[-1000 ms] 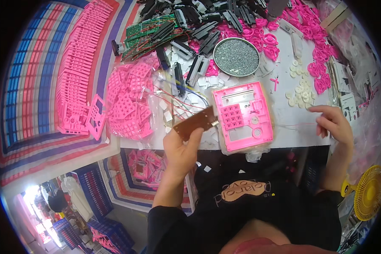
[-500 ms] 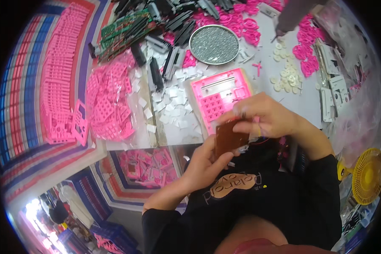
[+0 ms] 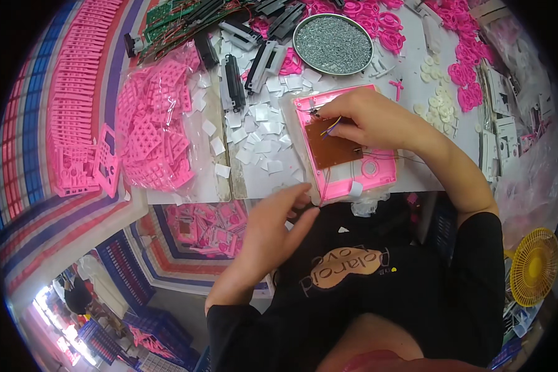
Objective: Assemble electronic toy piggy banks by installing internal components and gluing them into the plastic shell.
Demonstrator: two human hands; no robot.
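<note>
A brown circuit board (image 3: 333, 152) lies inside an open pink plastic casing (image 3: 381, 177) on the table in front of me. My right hand (image 3: 369, 118) reaches over its upper part, with thumb and forefinger closed around thin yellow and blue wires (image 3: 330, 128). More thin wires trail from the board over the casing's edges. My left hand (image 3: 273, 226) hangs just off the casing's near left corner, fingers apart and holding nothing. A small white square piece (image 3: 356, 189) sits at the casing's near edge.
Beyond the casing stands a round tray of small metal screws (image 3: 321, 69). Black and white parts (image 3: 232, 84) and white square pieces (image 3: 263, 127) lie to the left, beside bagged pink keypads (image 3: 158, 139). White discs (image 3: 439, 102) and pink parts (image 3: 468, 74) lie right.
The brown board has gone from between both hands into the pink casing. My left hand has let go and drawn back to the left; my right hand has moved farther over the casing.
</note>
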